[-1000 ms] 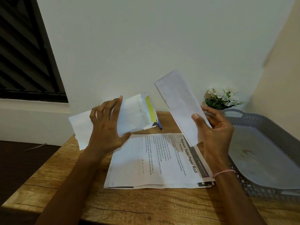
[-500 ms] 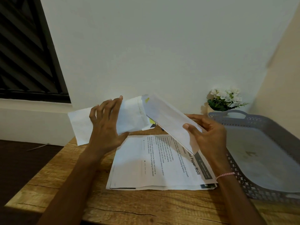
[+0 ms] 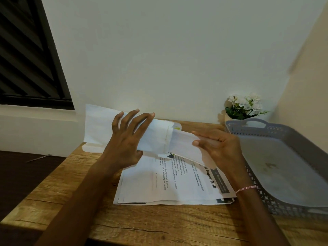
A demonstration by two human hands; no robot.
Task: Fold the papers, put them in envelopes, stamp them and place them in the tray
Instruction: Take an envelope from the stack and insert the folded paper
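Two hands meet above the tabletop (image 3: 142,224). The left hand (image 3: 126,139) grips a white envelope (image 3: 99,125), fingers spread over it and thumb beneath. The right hand (image 3: 220,148) pinches a folded paper (image 3: 182,144) whose far end sits in the envelope's open mouth. Printed sheets (image 3: 177,183) lie below, and a grey tray (image 3: 301,139) stands at the right.

Over rough wooden table (image 3: 142,224), left hand (image 3: 126,144) holds white paper envelope (image 3: 99,126); right hand (image 3: 220,148) pinches folded white paper sheet (image 3: 182,144), far end at envelope mouth. Beneath lies stack of printed sheets (image 3: 177,183); grey perforated plastic tray (image 3: 292,139) alongside.
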